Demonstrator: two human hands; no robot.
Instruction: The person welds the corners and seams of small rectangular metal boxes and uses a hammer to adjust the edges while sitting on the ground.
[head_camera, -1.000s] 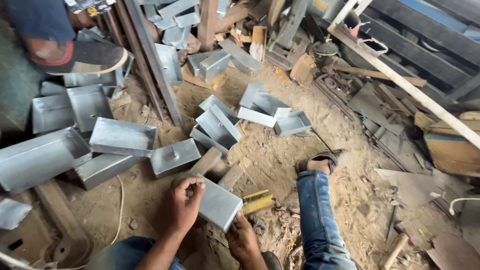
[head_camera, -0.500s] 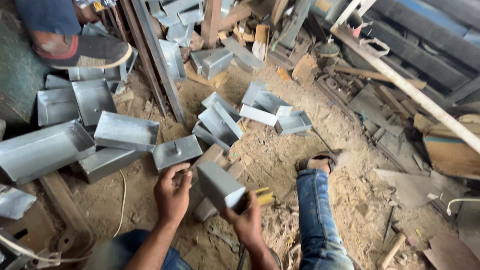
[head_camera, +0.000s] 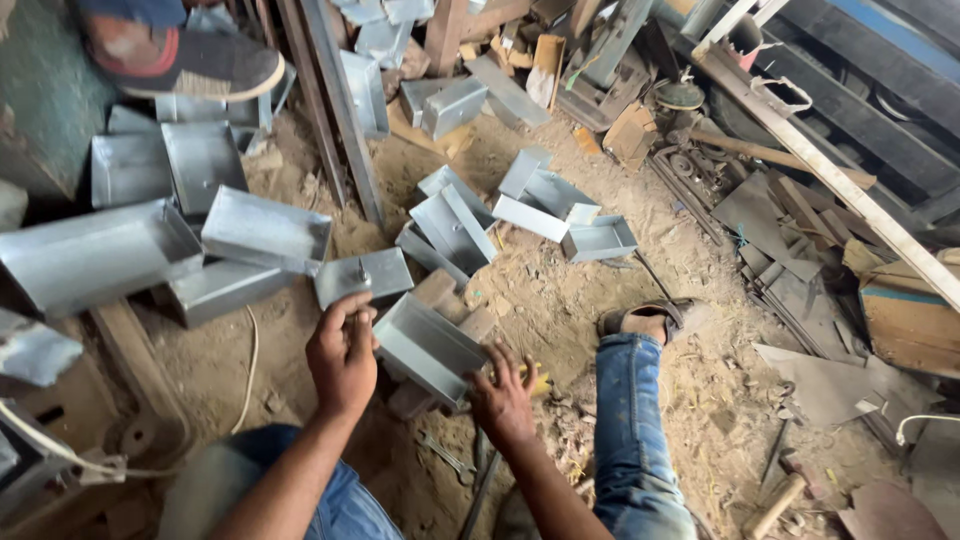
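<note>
Both left hand (head_camera: 342, 355) and right hand (head_camera: 502, 396) clamped on tilted metal box (head_camera: 428, 345); sharp edges, possible cut or slip onto wood block (head_camera: 447, 295).

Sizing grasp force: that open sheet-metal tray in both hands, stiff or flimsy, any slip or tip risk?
The metal tray looks like thin folded sheet, so probably light and fairly stiff at the folds. The left hand and right hand hold opposite ends; its smooth grey faces may be slippery. Flat-bottomed, it should not roll.
</note>
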